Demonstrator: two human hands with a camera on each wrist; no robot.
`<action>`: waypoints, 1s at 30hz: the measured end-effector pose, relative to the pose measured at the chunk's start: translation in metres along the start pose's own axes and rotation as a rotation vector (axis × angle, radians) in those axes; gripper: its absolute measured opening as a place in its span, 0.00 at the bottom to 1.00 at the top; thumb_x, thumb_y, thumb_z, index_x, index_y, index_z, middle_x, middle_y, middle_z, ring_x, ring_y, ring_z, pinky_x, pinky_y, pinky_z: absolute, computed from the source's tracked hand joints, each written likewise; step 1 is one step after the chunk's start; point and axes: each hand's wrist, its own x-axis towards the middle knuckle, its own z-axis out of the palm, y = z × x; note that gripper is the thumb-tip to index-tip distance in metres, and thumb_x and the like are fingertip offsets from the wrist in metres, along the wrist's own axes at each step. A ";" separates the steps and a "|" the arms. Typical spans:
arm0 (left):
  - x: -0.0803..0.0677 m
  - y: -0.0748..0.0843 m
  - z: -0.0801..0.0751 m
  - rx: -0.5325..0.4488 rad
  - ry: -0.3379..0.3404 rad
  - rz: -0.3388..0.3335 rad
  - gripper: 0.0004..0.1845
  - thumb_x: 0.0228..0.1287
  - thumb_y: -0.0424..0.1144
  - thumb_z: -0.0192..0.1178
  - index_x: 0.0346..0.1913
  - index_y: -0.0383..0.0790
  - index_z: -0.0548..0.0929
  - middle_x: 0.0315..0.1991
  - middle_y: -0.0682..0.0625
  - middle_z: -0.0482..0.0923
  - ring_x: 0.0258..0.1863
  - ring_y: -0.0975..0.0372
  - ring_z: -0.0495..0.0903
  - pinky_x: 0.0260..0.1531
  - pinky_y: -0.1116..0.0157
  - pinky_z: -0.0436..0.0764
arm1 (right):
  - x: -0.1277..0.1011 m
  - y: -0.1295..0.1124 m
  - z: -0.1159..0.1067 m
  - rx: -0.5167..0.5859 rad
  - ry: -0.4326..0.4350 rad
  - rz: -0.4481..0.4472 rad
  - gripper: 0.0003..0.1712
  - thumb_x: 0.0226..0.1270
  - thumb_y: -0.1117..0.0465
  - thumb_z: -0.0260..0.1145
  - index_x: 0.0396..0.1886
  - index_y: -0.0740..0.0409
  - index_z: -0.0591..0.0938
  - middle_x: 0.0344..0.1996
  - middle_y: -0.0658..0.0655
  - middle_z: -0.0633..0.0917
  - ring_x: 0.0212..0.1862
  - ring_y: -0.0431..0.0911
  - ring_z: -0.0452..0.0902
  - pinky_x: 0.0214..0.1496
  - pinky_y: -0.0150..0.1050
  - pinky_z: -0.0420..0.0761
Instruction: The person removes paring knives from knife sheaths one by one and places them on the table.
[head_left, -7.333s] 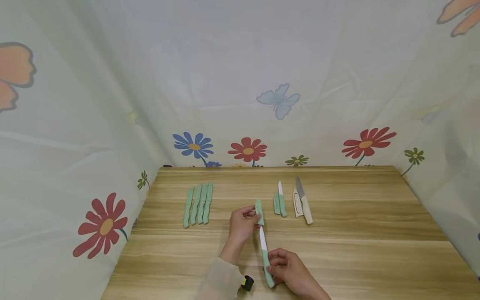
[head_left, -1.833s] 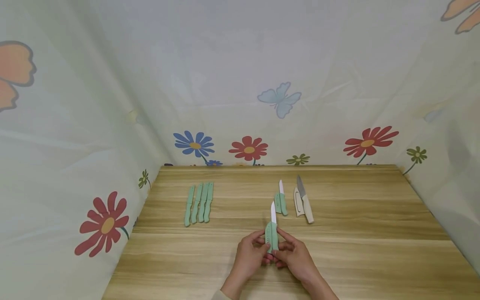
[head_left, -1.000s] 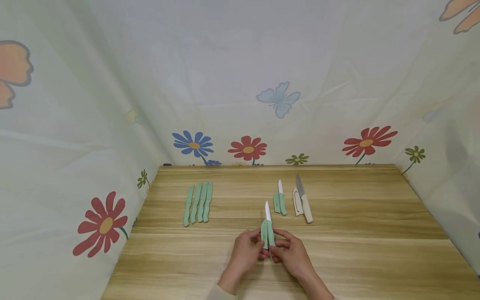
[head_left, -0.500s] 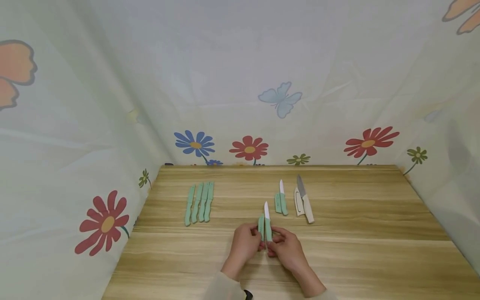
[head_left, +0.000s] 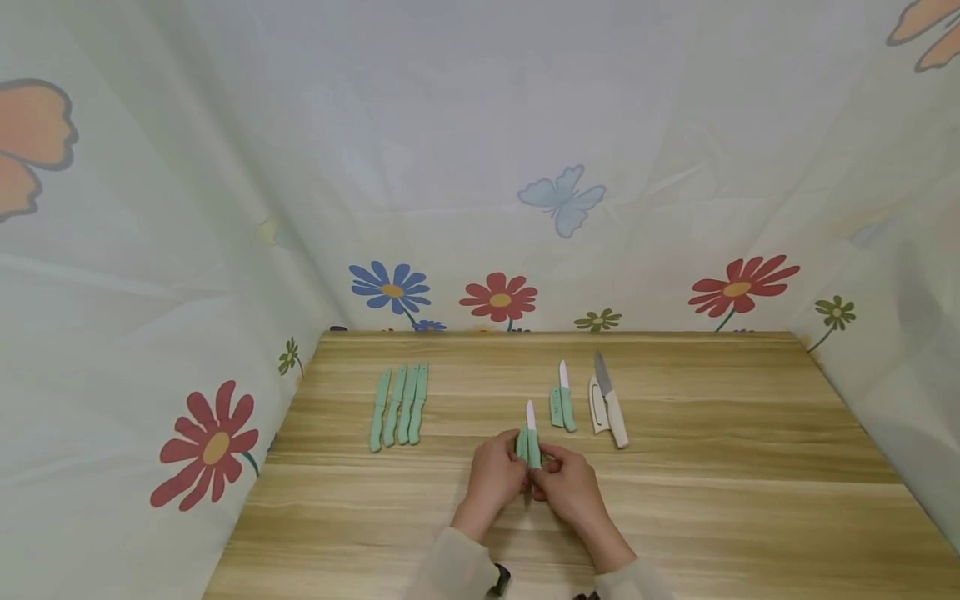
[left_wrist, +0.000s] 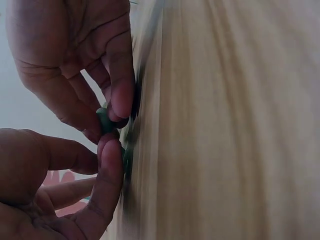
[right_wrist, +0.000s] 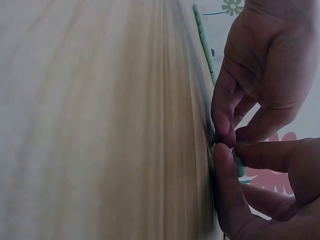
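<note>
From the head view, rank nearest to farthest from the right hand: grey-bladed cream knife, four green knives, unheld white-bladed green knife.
1. Unheld green knife: beyond the right hand.
2. Cream knife: farther right.
3. Four green knives: far left.

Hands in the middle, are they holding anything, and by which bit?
Yes: the right hand pinches a small knife by its green handle. The left hand holds a green sheath beside it; exactly where it's gripped is partly hidden.
</note>
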 end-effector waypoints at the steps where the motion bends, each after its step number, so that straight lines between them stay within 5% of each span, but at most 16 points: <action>1: 0.001 0.001 0.000 0.004 0.002 -0.003 0.29 0.54 0.23 0.60 0.63 0.28 0.81 0.25 0.52 0.75 0.21 0.67 0.76 0.23 0.70 0.75 | 0.001 0.000 0.000 -0.012 -0.001 -0.005 0.29 0.61 0.69 0.68 0.65 0.69 0.80 0.25 0.56 0.87 0.21 0.44 0.84 0.24 0.32 0.78; 7: 0.005 0.003 0.002 0.066 0.031 -0.001 0.29 0.53 0.25 0.64 0.62 0.28 0.82 0.29 0.50 0.73 0.32 0.61 0.70 0.31 0.67 0.70 | 0.009 0.002 0.002 -0.101 -0.019 -0.055 0.28 0.67 0.66 0.66 0.67 0.68 0.78 0.20 0.54 0.83 0.18 0.45 0.81 0.19 0.34 0.74; 17: 0.010 0.001 0.004 0.082 0.023 0.013 0.29 0.56 0.26 0.64 0.65 0.27 0.80 0.33 0.47 0.74 0.35 0.60 0.68 0.33 0.66 0.72 | 0.020 0.002 0.005 -0.214 -0.014 -0.140 0.28 0.70 0.66 0.65 0.69 0.70 0.77 0.07 0.47 0.76 0.08 0.37 0.72 0.15 0.34 0.68; 20: 0.012 0.000 0.005 0.086 0.009 0.001 0.29 0.60 0.26 0.63 0.67 0.27 0.77 0.38 0.44 0.75 0.36 0.60 0.69 0.36 0.65 0.76 | 0.022 -0.001 0.007 -0.297 0.005 -0.171 0.28 0.70 0.66 0.65 0.68 0.71 0.76 0.06 0.51 0.77 0.12 0.40 0.75 0.19 0.36 0.71; 23: 0.014 0.001 0.006 0.100 -0.012 -0.010 0.29 0.65 0.28 0.62 0.70 0.27 0.74 0.44 0.41 0.76 0.37 0.60 0.70 0.39 0.63 0.78 | 0.024 -0.003 0.007 -0.392 0.024 -0.197 0.28 0.70 0.65 0.65 0.68 0.71 0.76 0.21 0.62 0.86 0.26 0.47 0.79 0.28 0.40 0.76; 27: 0.016 0.004 0.005 0.120 -0.033 -0.018 0.29 0.70 0.30 0.60 0.72 0.27 0.71 0.46 0.39 0.74 0.36 0.59 0.70 0.38 0.63 0.78 | 0.028 -0.004 0.007 -0.456 0.036 -0.214 0.28 0.71 0.64 0.64 0.67 0.73 0.76 0.43 0.74 0.85 0.39 0.54 0.77 0.35 0.48 0.79; 30: 0.015 0.005 0.005 0.114 -0.039 -0.029 0.30 0.71 0.30 0.59 0.73 0.27 0.70 0.46 0.39 0.73 0.34 0.58 0.69 0.36 0.64 0.77 | 0.027 -0.005 0.008 -0.453 0.033 -0.212 0.29 0.72 0.63 0.64 0.68 0.74 0.75 0.47 0.75 0.84 0.43 0.57 0.78 0.38 0.51 0.81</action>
